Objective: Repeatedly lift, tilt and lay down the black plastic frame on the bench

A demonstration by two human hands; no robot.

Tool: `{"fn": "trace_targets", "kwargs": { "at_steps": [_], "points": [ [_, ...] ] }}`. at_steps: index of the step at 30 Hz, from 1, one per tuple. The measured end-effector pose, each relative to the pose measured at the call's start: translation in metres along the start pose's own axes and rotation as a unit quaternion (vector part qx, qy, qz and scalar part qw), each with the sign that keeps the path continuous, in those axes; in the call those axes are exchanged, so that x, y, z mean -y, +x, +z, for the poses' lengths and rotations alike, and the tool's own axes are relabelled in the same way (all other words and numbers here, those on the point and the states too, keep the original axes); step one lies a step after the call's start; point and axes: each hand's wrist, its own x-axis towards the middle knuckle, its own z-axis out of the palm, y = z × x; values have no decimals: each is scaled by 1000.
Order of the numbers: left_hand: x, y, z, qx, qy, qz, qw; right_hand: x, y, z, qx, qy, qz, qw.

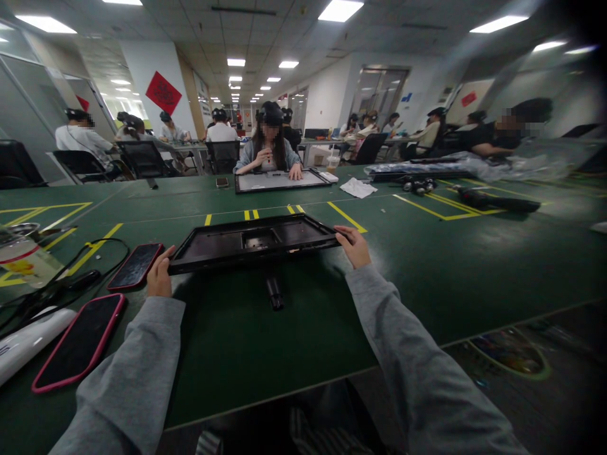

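Note:
A flat black rectangular frame (251,243), like a monitor back panel with a square recess in its middle, is held slightly above the green table (427,265). My left hand (159,277) grips its near left corner with curled fingers. My right hand (353,245) grips its right edge, fingers wrapped over the rim. A short black cylinder (274,294) lies on the table just below the frame, between my grey-sleeved arms.
Two phones with red-pink cases (135,266) (79,342) lie to my left, beside black cables (57,278) and a white device (28,341). A person (269,148) sits opposite behind another panel (279,181). Black parts (497,203) and white paper (358,187) lie to the right.

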Motion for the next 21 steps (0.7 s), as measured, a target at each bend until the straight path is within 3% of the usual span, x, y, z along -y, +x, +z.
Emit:
{"fn": "trace_targets", "kwargs": {
  "at_steps": [14,21],
  "points": [
    [12,4,-3,30,2,-3,1000,1,2,0,-4,5,5,1000],
    [8,3,-3,35,-11,-1,999,-1,3,-2,5,19,10,1000]
  ]
}}
